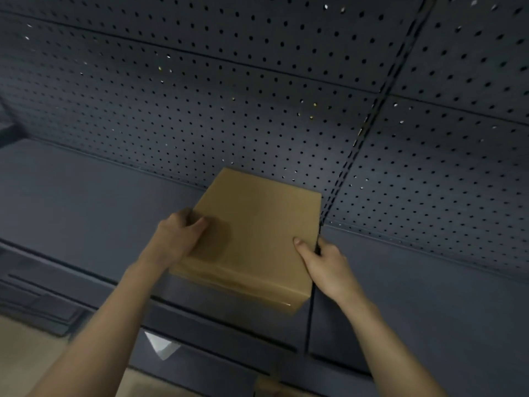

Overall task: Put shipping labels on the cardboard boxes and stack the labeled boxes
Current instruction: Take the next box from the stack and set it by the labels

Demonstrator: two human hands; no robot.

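Note:
A plain brown cardboard box (254,224) sits on or just above a dark grey shelf, its far end close to the pegboard back wall. No label shows on its top face. My left hand (179,236) grips the box's left edge, thumb on top. My right hand (325,262) grips the right edge near the front corner, thumb resting on the top face. Whether the box rests fully on the shelf cannot be told. The near end overhangs the shelf's front edge.
The dark grey shelf (86,202) runs left and right, backed by a perforated pegboard wall (257,96) with a vertical slotted upright (357,138). A lower shelf lip (214,333) and pale floor (25,356) lie below. Another brown box corner (269,386) shows at the bottom edge.

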